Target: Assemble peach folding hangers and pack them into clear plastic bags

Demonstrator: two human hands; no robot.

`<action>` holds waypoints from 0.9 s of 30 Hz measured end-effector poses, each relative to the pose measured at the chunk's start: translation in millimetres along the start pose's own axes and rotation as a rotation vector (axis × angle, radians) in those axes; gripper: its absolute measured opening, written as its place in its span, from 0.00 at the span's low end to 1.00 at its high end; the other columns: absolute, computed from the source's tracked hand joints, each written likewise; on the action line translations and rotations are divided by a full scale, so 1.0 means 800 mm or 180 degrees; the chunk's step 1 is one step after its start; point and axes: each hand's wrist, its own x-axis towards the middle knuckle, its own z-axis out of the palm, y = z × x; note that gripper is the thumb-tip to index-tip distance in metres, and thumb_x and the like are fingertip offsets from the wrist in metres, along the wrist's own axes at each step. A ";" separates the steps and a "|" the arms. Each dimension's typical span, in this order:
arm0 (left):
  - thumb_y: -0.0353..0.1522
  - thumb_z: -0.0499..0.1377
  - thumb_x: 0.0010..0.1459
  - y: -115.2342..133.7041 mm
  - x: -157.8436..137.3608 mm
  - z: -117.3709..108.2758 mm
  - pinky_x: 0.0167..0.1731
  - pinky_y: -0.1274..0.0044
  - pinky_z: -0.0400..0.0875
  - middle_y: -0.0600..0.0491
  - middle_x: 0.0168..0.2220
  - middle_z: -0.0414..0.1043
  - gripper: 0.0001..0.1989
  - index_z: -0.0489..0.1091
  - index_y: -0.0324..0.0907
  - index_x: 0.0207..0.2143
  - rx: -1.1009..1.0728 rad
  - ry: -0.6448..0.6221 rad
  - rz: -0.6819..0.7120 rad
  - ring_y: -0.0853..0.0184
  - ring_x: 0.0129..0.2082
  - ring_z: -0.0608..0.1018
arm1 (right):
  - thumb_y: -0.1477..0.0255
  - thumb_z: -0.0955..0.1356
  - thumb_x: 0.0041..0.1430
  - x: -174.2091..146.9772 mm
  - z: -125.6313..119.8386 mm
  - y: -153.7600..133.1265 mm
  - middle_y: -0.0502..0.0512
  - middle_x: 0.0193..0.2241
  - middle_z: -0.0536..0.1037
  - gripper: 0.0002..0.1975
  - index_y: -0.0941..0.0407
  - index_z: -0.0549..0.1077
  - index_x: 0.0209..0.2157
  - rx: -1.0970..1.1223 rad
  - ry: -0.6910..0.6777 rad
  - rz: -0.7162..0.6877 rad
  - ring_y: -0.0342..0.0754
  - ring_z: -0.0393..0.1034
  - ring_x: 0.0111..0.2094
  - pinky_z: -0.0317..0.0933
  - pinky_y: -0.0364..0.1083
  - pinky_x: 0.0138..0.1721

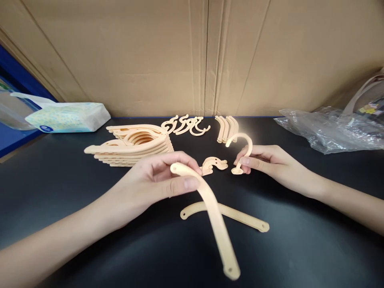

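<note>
Between thumb and fingers, my left hand (pixel 168 178) pinches a curved cream hanger arm (pixel 214 208) with a hole at each end; it slants down toward me. Below it, a second hanger arm (pixel 240 216) lies on the black table, partly covered from view. My right hand (pixel 261 158) grips a cream hanger hook (pixel 247 144) near its flat base, with the curl upward. Behind and between the hands, small curved cream pieces (pixel 214 163) rest on the table, partly hidden by my left fingers.
Stacked cream hangers (pixel 138 146) stand at left. Loose hooks (pixel 186 125) and several hanger arms (pixel 227 129) lie at the back before a cardboard wall (pixel 135 60). A tissue pack (pixel 69 117) sits far left; a clear plastic bag (pixel 330 130) lies at right on the table (pixel 300 256).
</note>
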 end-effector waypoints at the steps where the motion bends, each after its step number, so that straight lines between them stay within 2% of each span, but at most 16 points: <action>1: 0.35 0.61 0.63 0.000 0.001 0.000 0.21 0.85 0.66 0.58 0.26 0.70 0.06 0.74 0.44 0.34 -0.0038 0.0035 -0.0038 0.76 0.22 0.68 | 0.58 0.69 0.63 0.001 0.000 0.000 0.51 0.27 0.76 0.15 0.55 0.77 0.31 0.0035 -0.0033 0.0014 0.45 0.69 0.31 0.66 0.45 0.37; 3: 0.40 0.58 0.66 0.000 0.001 0.000 0.22 0.83 0.68 0.57 0.26 0.69 0.12 0.75 0.43 0.33 0.0061 0.0076 -0.0091 0.75 0.22 0.69 | 0.58 0.69 0.62 0.002 -0.001 0.001 0.51 0.28 0.76 0.15 0.55 0.77 0.31 0.0071 -0.0101 0.0030 0.45 0.68 0.31 0.65 0.45 0.37; 5: 0.43 0.53 0.69 0.000 0.000 0.001 0.27 0.81 0.72 0.56 0.27 0.71 0.18 0.74 0.43 0.33 0.0315 0.0059 -0.0120 0.72 0.26 0.73 | 0.58 0.70 0.62 0.002 -0.001 0.002 0.50 0.28 0.76 0.15 0.55 0.77 0.31 0.0040 -0.0147 0.0050 0.45 0.68 0.31 0.64 0.46 0.37; 8: 0.43 0.47 0.72 0.002 -0.002 0.004 0.31 0.81 0.73 0.56 0.28 0.73 0.22 0.72 0.43 0.30 0.0774 0.0007 -0.0001 0.70 0.30 0.75 | 0.59 0.70 0.61 0.001 -0.002 0.003 0.49 0.27 0.76 0.14 0.55 0.77 0.30 -0.0082 -0.0188 0.0101 0.45 0.68 0.31 0.63 0.46 0.36; 15: 0.37 0.46 0.72 -0.002 -0.010 0.017 0.26 0.82 0.63 0.59 0.28 0.70 0.16 0.67 0.43 0.32 0.2050 -0.0176 0.0244 0.73 0.25 0.72 | 0.60 0.71 0.60 0.001 -0.002 0.003 0.48 0.28 0.77 0.12 0.54 0.77 0.31 -0.0115 -0.0261 0.0173 0.45 0.67 0.31 0.61 0.45 0.36; 20: 0.37 0.46 0.72 -0.017 -0.013 0.027 0.20 0.81 0.55 0.61 0.21 0.65 0.17 0.64 0.43 0.30 0.2252 -0.0155 0.0414 0.74 0.18 0.68 | 0.58 0.72 0.59 0.002 0.000 -0.002 0.49 0.27 0.79 0.14 0.55 0.76 0.30 -0.0175 -0.0298 0.0205 0.46 0.69 0.30 0.62 0.45 0.35; 24: 0.36 0.46 0.72 -0.023 -0.013 0.032 0.20 0.80 0.52 0.61 0.21 0.66 0.16 0.64 0.43 0.31 0.2442 -0.0175 0.0539 0.73 0.18 0.68 | 0.60 0.74 0.56 0.002 0.004 -0.005 0.49 0.26 0.78 0.14 0.55 0.73 0.28 0.0196 -0.0331 0.0281 0.46 0.73 0.31 0.65 0.46 0.38; 27: 0.31 0.49 0.67 -0.020 -0.014 0.034 0.20 0.79 0.50 0.63 0.17 0.56 0.12 0.58 0.44 0.28 0.2436 -0.0152 0.0714 0.73 0.16 0.60 | 0.61 0.76 0.53 0.002 0.009 -0.008 0.48 0.27 0.78 0.15 0.55 0.71 0.31 0.0759 -0.0383 0.0471 0.45 0.73 0.30 0.66 0.47 0.39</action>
